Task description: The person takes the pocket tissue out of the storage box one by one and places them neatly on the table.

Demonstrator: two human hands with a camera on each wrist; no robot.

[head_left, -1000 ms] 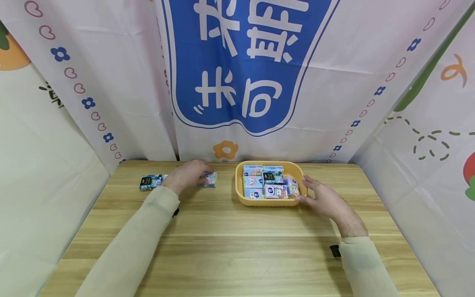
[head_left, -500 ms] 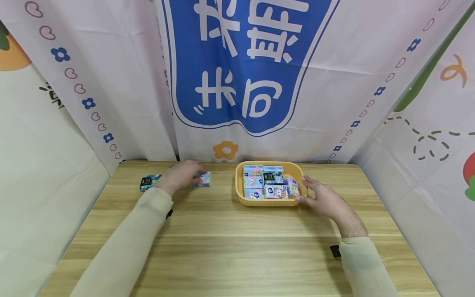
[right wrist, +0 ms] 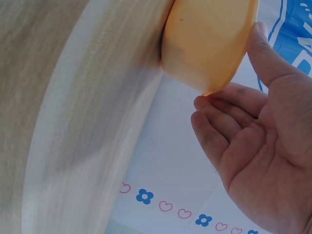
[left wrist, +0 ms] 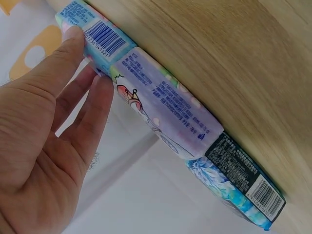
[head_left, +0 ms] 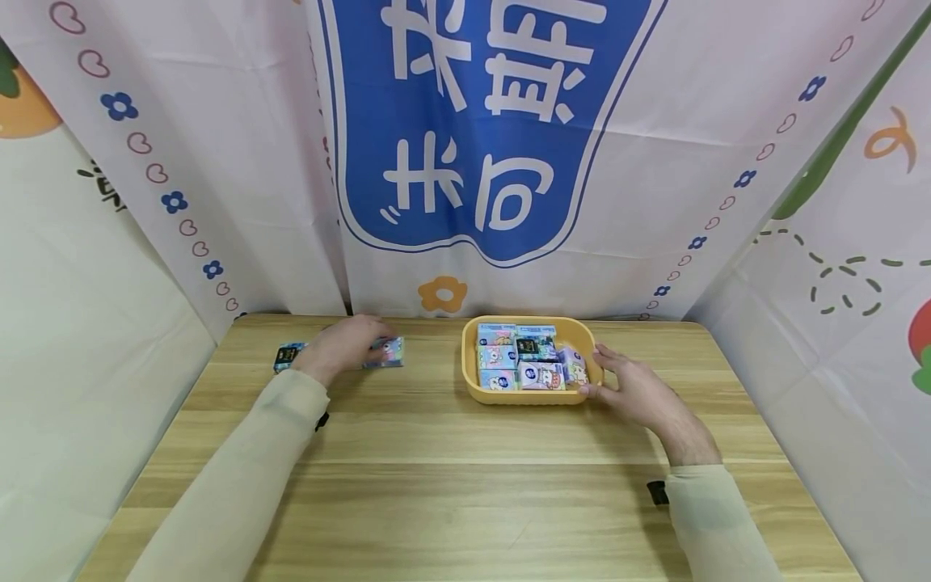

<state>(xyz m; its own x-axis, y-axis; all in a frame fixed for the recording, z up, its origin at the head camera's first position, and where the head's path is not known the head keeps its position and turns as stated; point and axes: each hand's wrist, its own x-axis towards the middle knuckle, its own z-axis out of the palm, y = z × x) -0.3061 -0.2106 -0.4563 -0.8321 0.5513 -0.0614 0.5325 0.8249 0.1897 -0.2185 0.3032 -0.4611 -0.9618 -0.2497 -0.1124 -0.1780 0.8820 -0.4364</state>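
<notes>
My left hand (head_left: 340, 349) is at the back left of the table, pinching a light blue tissue pack (left wrist: 100, 39) between thumb and fingers. In the left wrist view this small printed pack lies end to end with a purple tissue pack (left wrist: 168, 107) and a dark blue one (left wrist: 246, 178), making a row. From the head view my hand hides the purple pack. My right hand (head_left: 640, 392) grips the right end of a yellow plastic basket (head_left: 527, 398), thumb on the near rim and fingers round the end. Several similar packs (head_left: 497, 356) lie inside the basket.
The wooden table (head_left: 473, 493) extends toward me in front of both hands. A white printed curtain (head_left: 655, 210) hangs right behind its back edge, with more printed cloth at both sides. Bare tabletop separates the row of packs from the basket.
My left hand has moved left, sliding the light blue pack along the table toward the dark blue pack. The right hand and the basket have stayed in place.
</notes>
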